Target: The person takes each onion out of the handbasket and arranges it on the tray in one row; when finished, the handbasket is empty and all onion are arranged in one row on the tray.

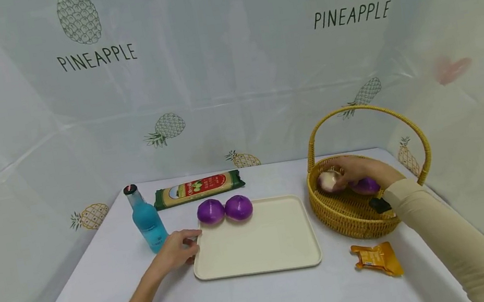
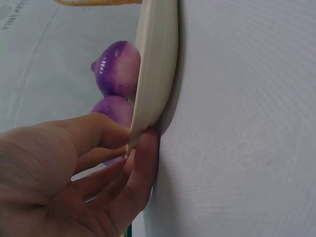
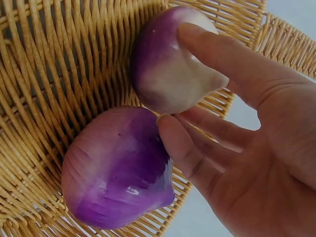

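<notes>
My left hand (image 1: 176, 251) pinches the left rim of a cream tray (image 1: 256, 243), thumb above and fingers below the edge, as the left wrist view shows. Two glossy purple onions (image 1: 225, 210) sit side by side near the tray's back left corner. Inside a wicker basket (image 1: 353, 223), my right hand (image 1: 361, 169) holds a purple-and-white onion (image 3: 168, 74); its thumb lies over the onion and other fingers reach round beneath. A second purple onion (image 3: 116, 173) lies beside it in the basket, close to one fingertip. Part of the held onion is hidden by the hand.
A blue bottle (image 1: 149, 223) stands left of the tray. Behind the tray lies a green-and-gold packet (image 1: 198, 188). An orange wrapped snack (image 1: 377, 258) rests in front of the basket, whose tall handle (image 1: 363, 106) arches over it. A printed curtain (image 1: 229, 68) hangs behind.
</notes>
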`<state>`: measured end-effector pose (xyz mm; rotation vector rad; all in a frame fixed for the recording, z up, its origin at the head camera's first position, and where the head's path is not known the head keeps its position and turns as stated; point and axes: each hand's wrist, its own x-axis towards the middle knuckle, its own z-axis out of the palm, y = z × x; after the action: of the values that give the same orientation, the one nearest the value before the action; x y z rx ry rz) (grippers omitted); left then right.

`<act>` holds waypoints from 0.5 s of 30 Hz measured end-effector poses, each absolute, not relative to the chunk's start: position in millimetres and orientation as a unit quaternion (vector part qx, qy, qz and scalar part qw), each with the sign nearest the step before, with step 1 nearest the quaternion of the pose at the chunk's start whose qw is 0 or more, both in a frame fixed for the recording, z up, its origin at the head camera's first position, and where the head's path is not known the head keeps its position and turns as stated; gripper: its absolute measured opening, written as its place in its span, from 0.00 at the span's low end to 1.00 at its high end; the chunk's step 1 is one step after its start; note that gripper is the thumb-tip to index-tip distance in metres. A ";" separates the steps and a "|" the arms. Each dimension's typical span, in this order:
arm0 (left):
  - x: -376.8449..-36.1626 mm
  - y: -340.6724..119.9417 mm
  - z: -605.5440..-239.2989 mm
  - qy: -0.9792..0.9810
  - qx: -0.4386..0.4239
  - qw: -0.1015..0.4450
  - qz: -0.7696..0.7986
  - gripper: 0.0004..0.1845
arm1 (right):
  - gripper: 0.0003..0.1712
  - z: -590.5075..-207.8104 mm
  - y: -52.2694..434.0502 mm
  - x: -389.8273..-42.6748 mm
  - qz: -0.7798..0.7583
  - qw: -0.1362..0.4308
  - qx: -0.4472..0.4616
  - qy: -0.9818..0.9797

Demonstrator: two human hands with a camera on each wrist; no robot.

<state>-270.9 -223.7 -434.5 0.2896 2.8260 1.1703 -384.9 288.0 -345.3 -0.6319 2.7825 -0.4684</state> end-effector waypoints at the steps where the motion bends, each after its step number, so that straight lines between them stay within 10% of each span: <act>1: -271.1 -223.7 -434.8 0.920 0.094 0.034 0.379 0.24 | 0.39 -345.3 288.2 -385.2 -0.159 0.128 -0.216 0.955; 15: -269.6 -222.0 -434.6 0.921 0.089 0.032 0.377 0.24 | 0.40 -353.3 290.2 -388.2 -0.131 0.106 -0.254 0.952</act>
<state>-269.6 -222.0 -434.6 0.2747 2.8370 1.1607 -388.2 290.2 -353.3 -0.7490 2.8053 -0.3850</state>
